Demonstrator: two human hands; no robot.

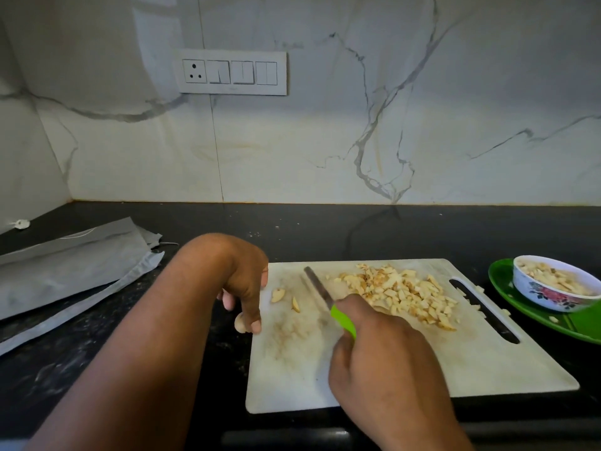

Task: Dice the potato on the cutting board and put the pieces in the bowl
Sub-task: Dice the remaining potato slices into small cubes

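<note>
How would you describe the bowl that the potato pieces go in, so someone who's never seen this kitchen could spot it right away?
Start at the white plastic cutting board on the black countertop and look past its slotted handle end, on the person's right. There a glossy green plate holds a small white ceramic bowl already holding diced potato. Its red and pink flower print sets it apart; it is the only bowl in view.

The board's (390, 369) near half lies bare, and so does the dark bench (357, 229) behind it, up to the wall. A heap of dice (400, 294) fills the board's far right part, with two slices (286, 299) near its left edge. At the bench's right edge the bowl (553, 288) on a green plate (553, 320) blocks the way. Grey bags (71, 271) cover the left side.
</note>
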